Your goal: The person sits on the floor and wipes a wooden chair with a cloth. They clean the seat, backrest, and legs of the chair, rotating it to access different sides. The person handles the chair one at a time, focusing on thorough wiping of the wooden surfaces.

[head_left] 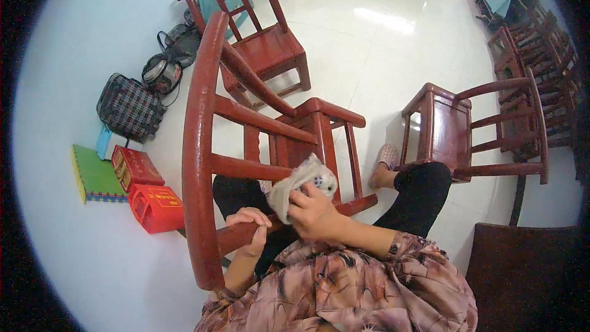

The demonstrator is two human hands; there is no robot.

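right hand on cloth, left hand on chair bar

right hand [319, 214] grasps a bunched pale cloth [284, 195], fingers curled into it; the cloth has a small blue patterned patch and sits against the back of the near chair [198, 147], glossy red-brown wood, in front of the person, between the knees; left hand [249, 227] grips the chair's lower bar, fingers bent over it, just left of the cloth; another chair [264, 52] stands beyond, toward the left wall; a third chair [444, 126] is to the right, near the person's knee; along the left wall: plaid bag [130, 107], red box [136, 167], bright red bag [158, 210], green mat [97, 173]; glossy white floor [362, 55] beneath
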